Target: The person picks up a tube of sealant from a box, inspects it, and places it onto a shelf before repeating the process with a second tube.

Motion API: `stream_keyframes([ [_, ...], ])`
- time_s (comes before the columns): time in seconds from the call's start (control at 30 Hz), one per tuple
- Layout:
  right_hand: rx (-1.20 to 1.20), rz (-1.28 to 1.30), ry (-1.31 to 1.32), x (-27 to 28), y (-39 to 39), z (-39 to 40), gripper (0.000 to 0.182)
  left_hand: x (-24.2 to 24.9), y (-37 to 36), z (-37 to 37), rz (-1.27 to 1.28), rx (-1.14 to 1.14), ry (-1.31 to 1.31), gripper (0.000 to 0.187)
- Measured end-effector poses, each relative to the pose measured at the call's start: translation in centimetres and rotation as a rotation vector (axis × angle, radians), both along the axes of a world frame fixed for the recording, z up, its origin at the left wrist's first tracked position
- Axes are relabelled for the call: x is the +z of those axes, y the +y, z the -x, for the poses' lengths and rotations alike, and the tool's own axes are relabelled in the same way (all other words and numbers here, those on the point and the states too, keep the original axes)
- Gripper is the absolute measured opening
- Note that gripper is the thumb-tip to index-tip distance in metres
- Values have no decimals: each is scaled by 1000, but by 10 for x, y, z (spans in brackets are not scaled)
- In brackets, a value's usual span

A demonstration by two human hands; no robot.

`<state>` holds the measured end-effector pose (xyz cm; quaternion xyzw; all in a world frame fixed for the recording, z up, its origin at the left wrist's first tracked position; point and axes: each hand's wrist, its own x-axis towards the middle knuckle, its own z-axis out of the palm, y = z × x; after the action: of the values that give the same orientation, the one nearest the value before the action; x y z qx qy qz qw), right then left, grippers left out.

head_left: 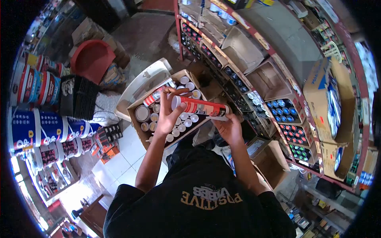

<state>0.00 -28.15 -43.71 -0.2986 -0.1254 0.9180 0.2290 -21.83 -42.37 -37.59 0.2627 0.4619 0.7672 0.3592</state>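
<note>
— Holding the red-and-white sealant cartridge (201, 106) crosswise above the open cardboard box (139, 131), are both hands on it?

— Yes, from my feed: my left hand (170, 113) clasps its flat base end, my right hand (228, 126) pinches the nozzle end. Long axis runs left to right; more cartridges (183, 123) stand upright just below.

The black shirt (198, 206) bears "POSITIVE VIBES" in yellow, seen upside down.
</note>
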Motion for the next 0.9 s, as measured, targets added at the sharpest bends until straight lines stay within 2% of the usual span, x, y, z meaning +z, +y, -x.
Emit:
stream_keyframes([
  [0.07,-34,-24,37,14,2,-20,47,1,13,-9,-52,-44,-12,49],
  [0.13,-73,-146,1,28,3,-39,46,7,27,-18,-2,-82,64,43],
  [0.17,-100,-173,2,32,4,-47,51,10,32,-18,72,-106,284,31],
  [0.2,-131,-186,6,42,4,-57,51,9,37,-26,169,-108,265,23],
  [0.27,-156,-268,-16,63,5,-78,61,20,52,-38,188,-90,480,19],
  [0.3,-177,-291,-9,63,7,-93,73,24,60,-45,164,-119,491,19],
  [0.37,-220,-369,-14,84,3,-116,78,31,75,-59,246,-179,273,18],
  [0.4,-226,-431,-26,91,0,-127,83,32,82,-65,231,-207,285,18],
  [0.43,-221,-446,-51,96,1,-140,89,29,91,-71,185,-261,146,19],
  [0.47,-251,-457,-47,99,-2,-148,89,26,101,-75,142,-314,7,20],
  [0.5,-279,-476,-51,110,-6,-154,90,22,113,-81,112,-311,41,21],
  [0.6,-350,-538,-65,121,-13,-174,90,59,133,-107,49,-412,27,22],
  [0.67,-389,-581,-122,133,-18,-184,86,65,147,-116,1,-481,36,23],
  [0.73,-437,-619,-128,142,-22,-191,82,74,159,-124,-19,-548,236,23],
  [0.77,-478,-663,-128,148,-23,-195,79,79,166,-133,-46,-583,146,24],
  [0.9,-640,-766,-166,159,-27,-206,72,95,192,-153,-17,-663,141,21],
])
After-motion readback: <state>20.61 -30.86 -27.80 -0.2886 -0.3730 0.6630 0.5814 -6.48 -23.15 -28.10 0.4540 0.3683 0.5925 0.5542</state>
